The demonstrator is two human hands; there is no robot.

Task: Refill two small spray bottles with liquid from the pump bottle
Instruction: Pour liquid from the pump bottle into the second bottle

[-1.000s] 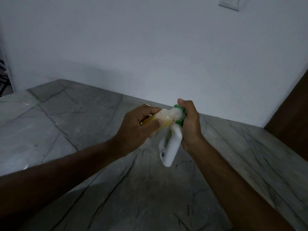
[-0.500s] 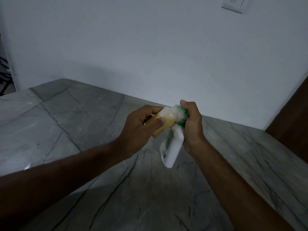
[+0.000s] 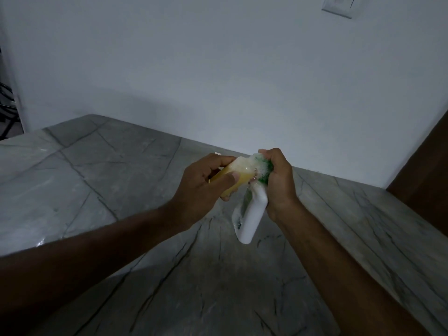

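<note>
- White bottle [image 3: 252, 214]: the larger of the two held things, up in the air above the grey veined worktop [image 3: 121, 190], tilted with its base toward the camera and its green, foam-covered top [image 3: 263, 169] at the far end.
- Worktop: a marbled slab with dark veins, running back to a pale wall [image 3: 218, 69]; a wall plate [image 3: 338, 7] sits high on the right.
- Right hand [image 3: 278, 180]: its grip is closed round the green top and neck of the white bottle, fingers curled over it.
- Left hand [image 3: 201, 187]: its grip is closed round a small yellowish bottle [image 3: 238, 174], thumb across its side, lying nearly level.
- The yellowish bottle's pale end meets the white bottle's foamy top; the exact joint is hidden in suds.
</note>
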